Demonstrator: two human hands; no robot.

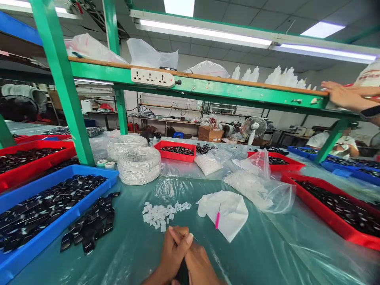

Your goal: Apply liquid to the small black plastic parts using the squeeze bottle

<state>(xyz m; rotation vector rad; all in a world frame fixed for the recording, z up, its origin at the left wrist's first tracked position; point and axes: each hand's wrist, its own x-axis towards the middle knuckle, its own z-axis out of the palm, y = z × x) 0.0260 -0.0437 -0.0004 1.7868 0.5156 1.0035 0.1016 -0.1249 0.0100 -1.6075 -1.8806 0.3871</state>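
a person's two hands met at the bottom edge of the view, low over a table covered in clear plastic sheeting [267,253]; the left hand [173,249] lay curled over the right hand [198,267], fingers bent and pressed together; a dark object [183,273] showed between the palms, though whether either hand gripped it could not be told; the landmark was a small heap of white plastic pieces [160,215], just beyond the fingertips; right of the heap lay a white cloth [230,213] with a thin pink tool [217,217] on it; farther right of the heap sat a clear bag of white parts [255,188]; left of the heap lay a loose cluster of black parts [89,227], and beyond it a blue tray [44,237] filled with more; behind the heap stood coils of white wire [139,164]; far right and above the heap, another person's hand [341,95] rested on a green shelf [208,89].
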